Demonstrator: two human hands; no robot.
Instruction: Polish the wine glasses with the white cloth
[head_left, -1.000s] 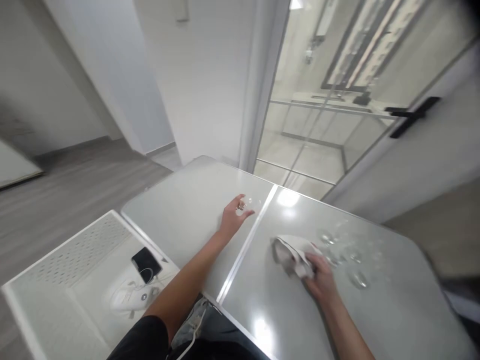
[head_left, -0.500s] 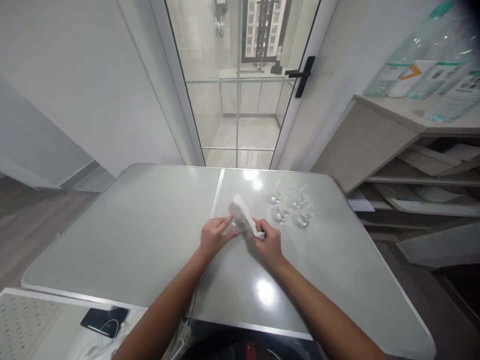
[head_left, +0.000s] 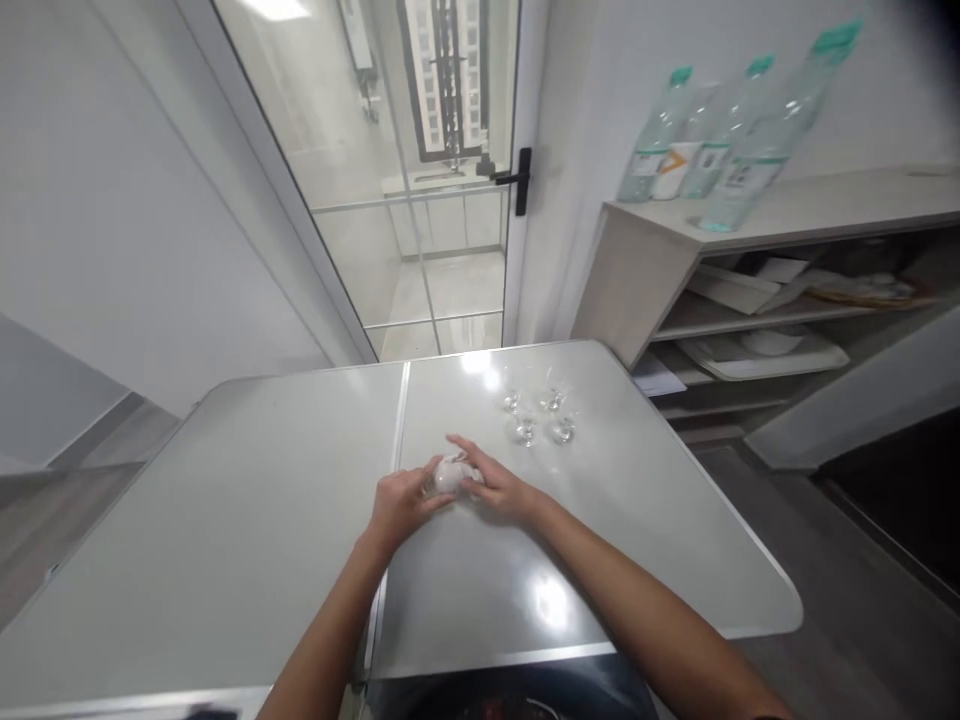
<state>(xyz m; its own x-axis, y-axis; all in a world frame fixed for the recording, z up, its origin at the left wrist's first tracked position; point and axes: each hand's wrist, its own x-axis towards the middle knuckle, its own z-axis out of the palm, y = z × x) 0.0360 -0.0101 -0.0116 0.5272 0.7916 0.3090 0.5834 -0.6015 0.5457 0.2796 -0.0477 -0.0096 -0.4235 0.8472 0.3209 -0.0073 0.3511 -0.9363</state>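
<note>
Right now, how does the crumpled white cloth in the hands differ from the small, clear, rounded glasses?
The crumpled white cloth is opaque; the small, clear, rounded glasses are see-through. The cloth is between the left hand and right hand; the glasses sit untouched in a group of four on the grey table. Both are right of the table's pale strip.

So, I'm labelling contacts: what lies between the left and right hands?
In the head view, a white cloth lies between the left hand and the right hand, against the clear glass the left holds.
</note>
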